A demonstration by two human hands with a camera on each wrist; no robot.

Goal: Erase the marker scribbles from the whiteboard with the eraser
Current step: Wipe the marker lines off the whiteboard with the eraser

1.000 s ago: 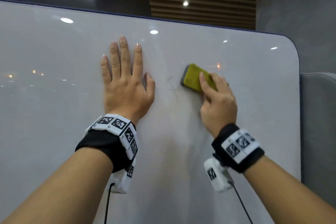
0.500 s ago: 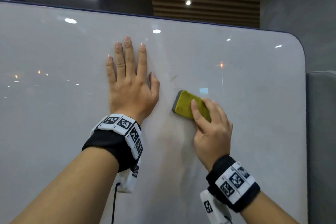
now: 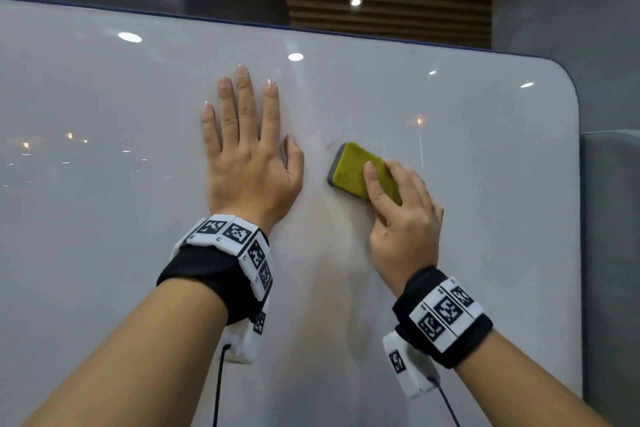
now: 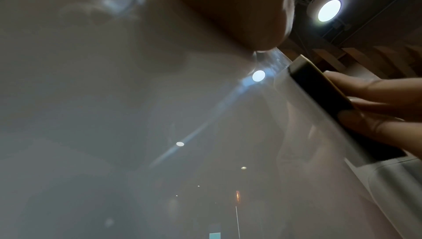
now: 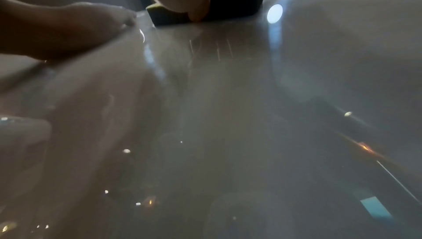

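Whiteboard (image 3: 104, 218) stands upright in front of the person; pale glossy surface, dark rim along top edge and rounded upper right corner. Ceiling lights reflect in it.

Left hand (image 3: 249, 166): flat against the board, palm down, fingers straight and slightly spread, pointing up; thumb out to the right. Holds nothing. Tagged wristband (image 3: 232, 253) on the wrist, cable hanging below.

Right hand (image 3: 401, 218): grips the eraser (image 3: 360, 170) and presses it to the board. Thumb lies along its near side, fingers curled over the far end. Left wrist view confirms the eraser (image 4: 328, 98) face-on against the surface, fingers (image 4: 376, 87) on its back.

Eraser: yellow-green top, dark grey base layer, tilted with its free end up and to the left. Position just right of the left thumb, not touching it.

Scribbles (image 3: 330, 144): one short faint dark stroke just above the eraser's upper left corner. Below the eraser the board looks hazy, possibly marker residue; too faint to be certain.
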